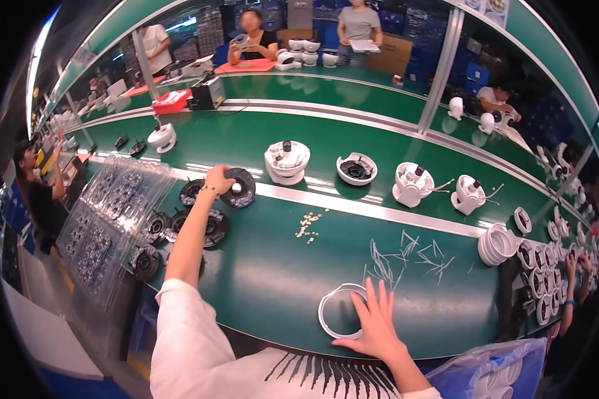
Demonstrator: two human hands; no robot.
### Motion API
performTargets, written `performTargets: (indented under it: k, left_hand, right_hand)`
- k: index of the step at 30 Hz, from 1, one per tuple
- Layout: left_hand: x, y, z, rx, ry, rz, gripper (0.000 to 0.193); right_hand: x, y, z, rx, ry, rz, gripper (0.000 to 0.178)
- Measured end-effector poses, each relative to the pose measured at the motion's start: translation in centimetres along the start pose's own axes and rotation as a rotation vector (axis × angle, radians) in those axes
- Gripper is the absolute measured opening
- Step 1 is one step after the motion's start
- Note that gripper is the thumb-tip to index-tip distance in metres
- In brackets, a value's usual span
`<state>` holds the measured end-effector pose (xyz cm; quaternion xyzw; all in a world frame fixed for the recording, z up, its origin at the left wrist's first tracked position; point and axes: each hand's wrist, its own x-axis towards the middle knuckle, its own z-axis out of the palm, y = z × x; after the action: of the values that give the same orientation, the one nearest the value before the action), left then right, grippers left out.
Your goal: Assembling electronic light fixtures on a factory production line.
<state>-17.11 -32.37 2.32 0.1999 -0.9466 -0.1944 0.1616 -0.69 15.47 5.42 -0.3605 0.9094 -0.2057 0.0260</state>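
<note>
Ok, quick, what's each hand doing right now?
Left hand: closed on the edge of a black disc.
Right hand: open, fingers spread at the white ring; firm grip can't be told.

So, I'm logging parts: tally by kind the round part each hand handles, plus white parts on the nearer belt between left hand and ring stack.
Black disc, left hand: 1
White ring, right hand: 1
White units with black cylinders: 3
White bowl: 1
Total: 6

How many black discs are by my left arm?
At least 6: one disc in your left hand, four left of your forearm, one right of it; more may be hidden.
</note>
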Motion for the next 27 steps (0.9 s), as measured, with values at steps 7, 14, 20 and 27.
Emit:
performTargets:
  k: [7,14,20,27]
  left_hand:
    - [-6.4,5.3,-0.5,-0.393,0.375,0.077,0.026]
    - [-15.0,15.0,2.4,-1.190,0.039,0.013,0.020]
    - [-20.2,20.5,7.2,-1.672,-0.178,-0.128,0.025]
    - [-21.7,20.3,5.5,-2.067,-1.084,-0.023,0.069]
  right_hand:
    - [1.0,1.1,0.9,-0.021,-0.193,0.067,0.106]
    - [2.7,1.4,-0.5,0.199,0.232,0.026,0.103]
    - [7.5,3.3,-0.5,0.890,0.629,0.150,0.104]
    - [8.3,4.2,3.3,0.724,0.619,0.234,0.111]
